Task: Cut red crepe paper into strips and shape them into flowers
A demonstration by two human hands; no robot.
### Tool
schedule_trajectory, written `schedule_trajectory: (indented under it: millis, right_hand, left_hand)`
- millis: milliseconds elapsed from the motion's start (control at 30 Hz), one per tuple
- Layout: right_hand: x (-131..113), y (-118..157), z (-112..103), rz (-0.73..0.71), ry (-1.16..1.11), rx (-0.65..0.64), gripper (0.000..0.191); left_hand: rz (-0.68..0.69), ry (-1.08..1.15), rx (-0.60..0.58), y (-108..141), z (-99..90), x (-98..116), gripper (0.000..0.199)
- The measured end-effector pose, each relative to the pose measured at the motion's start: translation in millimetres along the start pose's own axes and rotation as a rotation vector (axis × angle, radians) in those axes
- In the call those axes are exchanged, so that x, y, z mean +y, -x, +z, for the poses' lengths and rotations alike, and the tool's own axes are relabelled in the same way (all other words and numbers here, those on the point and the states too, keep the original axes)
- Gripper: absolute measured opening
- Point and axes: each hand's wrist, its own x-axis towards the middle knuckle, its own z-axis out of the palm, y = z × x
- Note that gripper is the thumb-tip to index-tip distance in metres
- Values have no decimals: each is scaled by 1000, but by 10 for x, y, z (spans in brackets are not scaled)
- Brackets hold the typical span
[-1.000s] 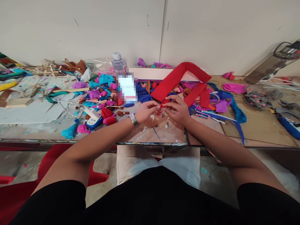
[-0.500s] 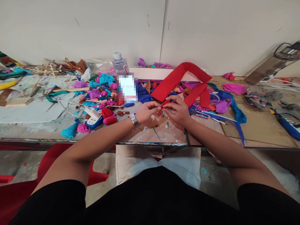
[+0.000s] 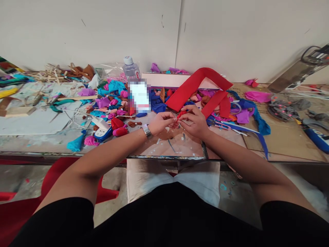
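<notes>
A small gathered piece of red crepe paper (image 3: 182,114) is pinched between my two hands above the near part of the table. My left hand (image 3: 163,123) has thumb and fingertips pressed together at its lower left end. My right hand (image 3: 194,121) grips it from the right, fingers curled. Its exact shape is partly hidden by the fingers. Just behind my hands lies a long folded red strip (image 3: 189,87), bent at an angle, with a shorter red strip (image 3: 216,103) beside it. Scissors with pink handles (image 3: 223,126) rest right of my right hand.
Left of my hands are a blurred lit phone (image 3: 140,96), a clear bottle (image 3: 132,70), a power strip (image 3: 102,133) and a heap of coloured crepe bits (image 3: 113,103). On the right, a dark bottle (image 3: 290,73) leans by cardboard (image 3: 277,144). A wall (image 3: 102,31) stands behind.
The fingers of both hands have shifted slightly around the red piece, and a little more of it shows above the fingertips. Everything else stays in place.
</notes>
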Motion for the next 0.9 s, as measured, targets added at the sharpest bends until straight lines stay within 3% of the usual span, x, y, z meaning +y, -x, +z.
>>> schedule_trajectory:
  millis: [200,500,900]
  right_hand:
    - [1,-7,-9,-47,-12,21,2]
    - [-23,-8,2,-8,-14,21,3]
    - [-15,-3,3,-80,-4,6,4]
  left_hand:
    - [-32,18,18,15,25,41,49]
    - [-5,-42,39,5,8,13,54]
    - [13,-54,-23,13,23,18,56]
